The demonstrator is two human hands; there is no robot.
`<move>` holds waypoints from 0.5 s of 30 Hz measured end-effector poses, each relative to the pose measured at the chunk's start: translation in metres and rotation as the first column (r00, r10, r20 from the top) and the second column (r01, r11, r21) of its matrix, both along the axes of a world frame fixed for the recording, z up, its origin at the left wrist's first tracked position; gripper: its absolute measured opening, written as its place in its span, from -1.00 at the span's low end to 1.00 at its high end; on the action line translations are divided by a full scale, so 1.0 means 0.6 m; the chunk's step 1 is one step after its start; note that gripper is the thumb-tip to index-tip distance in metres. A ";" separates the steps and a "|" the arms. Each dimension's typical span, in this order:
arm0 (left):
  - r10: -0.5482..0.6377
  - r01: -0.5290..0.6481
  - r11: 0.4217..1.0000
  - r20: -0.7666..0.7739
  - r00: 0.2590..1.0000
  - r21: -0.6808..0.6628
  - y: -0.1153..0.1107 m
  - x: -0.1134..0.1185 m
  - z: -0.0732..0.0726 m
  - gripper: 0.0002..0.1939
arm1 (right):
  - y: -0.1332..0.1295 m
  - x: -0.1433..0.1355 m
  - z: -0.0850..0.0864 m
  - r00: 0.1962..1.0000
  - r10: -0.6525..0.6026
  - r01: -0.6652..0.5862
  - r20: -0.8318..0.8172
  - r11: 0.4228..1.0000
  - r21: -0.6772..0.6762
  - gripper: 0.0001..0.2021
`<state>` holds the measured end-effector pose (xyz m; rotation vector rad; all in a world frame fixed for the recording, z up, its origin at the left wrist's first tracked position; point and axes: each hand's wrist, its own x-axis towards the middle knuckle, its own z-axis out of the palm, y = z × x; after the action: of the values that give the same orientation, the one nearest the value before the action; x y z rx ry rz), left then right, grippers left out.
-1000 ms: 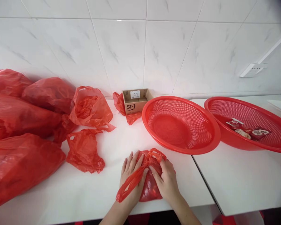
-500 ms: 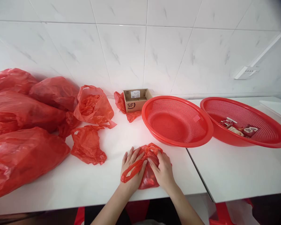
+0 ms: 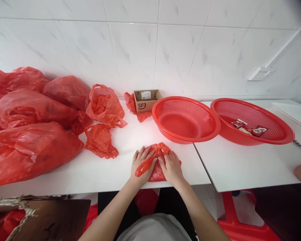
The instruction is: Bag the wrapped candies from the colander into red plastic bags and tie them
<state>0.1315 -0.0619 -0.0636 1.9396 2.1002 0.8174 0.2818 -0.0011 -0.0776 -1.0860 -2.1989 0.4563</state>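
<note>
A filled red plastic bag lies at the table's front edge, gathered at the top, its handle loops sticking out. My left hand grips its left side, the fingers over the bag and one loop lying across the back of the hand. From the right, my right hand holds the bag, its thumb near the gathered top and close to the left thumb. Parts of the bag and some fingertips are hidden. What is inside cannot be made out.
Large filled red bags cover the left side, beside smaller crumpled bags. Behind stands a small cardboard box. One red basket is at centre right; another basket holds several packets. A carton is lower left.
My view has tilted down, bringing the carton at lower left and part of another person at the right edge into sight. Both hands stay on the bag in nearly the same grip.
</note>
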 end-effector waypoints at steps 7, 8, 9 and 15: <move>-0.009 0.004 1.000 0.200 0.980 0.023 -0.009 -0.009 0.009 -0.55 | 0.013 0.047 0.026 0.664 -0.225 -0.346 -0.713 0.752 -0.560 -0.70; 0.001 -0.008 1.000 0.234 0.972 0.030 -0.009 -0.012 0.010 -0.54 | 0.016 0.057 0.026 0.591 -0.285 -0.384 -0.754 0.723 -0.574 -0.73; 0.008 -0.019 0.999 0.267 0.964 0.036 -0.009 -0.015 0.010 -0.53 | 0.020 0.066 0.026 0.543 -0.320 -0.401 -0.777 0.713 -0.575 -0.75; 0.004 -0.032 0.998 0.411 0.911 0.063 -0.013 -0.012 0.010 -0.56 | 0.028 0.093 0.038 0.383 -0.477 -0.426 -0.791 0.669 -0.609 -0.80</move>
<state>0.1243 -0.0695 -0.0574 1.5994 1.8582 1.1958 0.3379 0.0157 -0.0548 -0.8283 -0.8407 1.6445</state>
